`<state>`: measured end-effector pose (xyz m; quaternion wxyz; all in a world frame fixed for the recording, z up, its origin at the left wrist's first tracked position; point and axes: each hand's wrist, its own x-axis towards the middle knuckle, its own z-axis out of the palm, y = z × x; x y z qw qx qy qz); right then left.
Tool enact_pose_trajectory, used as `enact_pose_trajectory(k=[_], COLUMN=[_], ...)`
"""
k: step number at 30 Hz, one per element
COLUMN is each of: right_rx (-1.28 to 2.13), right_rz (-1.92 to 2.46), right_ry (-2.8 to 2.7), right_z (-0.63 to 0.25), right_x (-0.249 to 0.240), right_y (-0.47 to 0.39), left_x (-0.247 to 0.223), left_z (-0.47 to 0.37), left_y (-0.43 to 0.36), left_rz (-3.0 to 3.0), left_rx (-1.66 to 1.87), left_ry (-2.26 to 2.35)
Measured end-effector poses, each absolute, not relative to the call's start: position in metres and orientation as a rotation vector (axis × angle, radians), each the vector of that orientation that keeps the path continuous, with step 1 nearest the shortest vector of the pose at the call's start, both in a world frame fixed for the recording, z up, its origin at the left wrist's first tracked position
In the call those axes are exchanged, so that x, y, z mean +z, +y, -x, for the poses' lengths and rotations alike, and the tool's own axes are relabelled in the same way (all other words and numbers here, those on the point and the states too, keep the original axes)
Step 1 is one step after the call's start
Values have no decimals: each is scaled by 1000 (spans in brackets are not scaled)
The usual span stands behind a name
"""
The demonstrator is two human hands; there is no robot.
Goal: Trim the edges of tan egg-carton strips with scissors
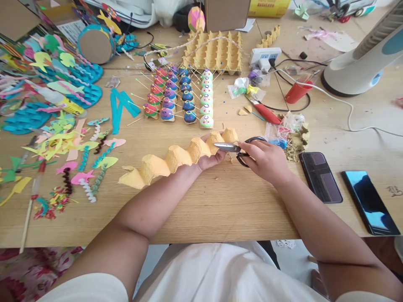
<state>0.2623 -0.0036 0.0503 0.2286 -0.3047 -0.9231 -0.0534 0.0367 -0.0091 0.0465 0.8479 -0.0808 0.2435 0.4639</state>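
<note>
My left hand grips a strip of yellow egg carton from beneath, near its right end; part of the hand is hidden behind the strip. The strip has several cups in a row and slants down to the left above the table. In my right hand is a pair of black-handled scissors, its blades pointing left against the carton's edge by the right-end cups. Beyond the strip stand several rows of painted carton cups, red, purple, dark blue and white, with thin sticks poking out.
An uncut egg tray lies at the back. Paper fish and curled strips cover the left side. To the right are a red-handled knife, a red cup, plastic wrappers, two phones and a white appliance with cables.
</note>
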Motion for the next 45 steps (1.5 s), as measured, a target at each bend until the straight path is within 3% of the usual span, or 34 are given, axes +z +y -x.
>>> enact_pose_trajectory(k=[6,14,23,32,38,45], right_rx=[218,1538,1974,1943,1755,1529], right_rz=[1055,1063,1047,845,770,835], right_ry=[-2251,-1296,-772,-392,-429,-557], right_z=[-260,-241,-236,-245,-267,-285], right_x=[45,45,50,56,59,58], right_y=[-2,0,-8,4,26,44], left_x=[52,42,35,33,37,37], left_z=[-39,-36,-44,-42,-34,-27], left_y=[-14,-5,-4,-7,-5,-17], left_rz=[170,14,-347,-346,-295,-640], left_rx=[1000,776,763,620,607,600], left_ry=[521,544,655,689,596,551])
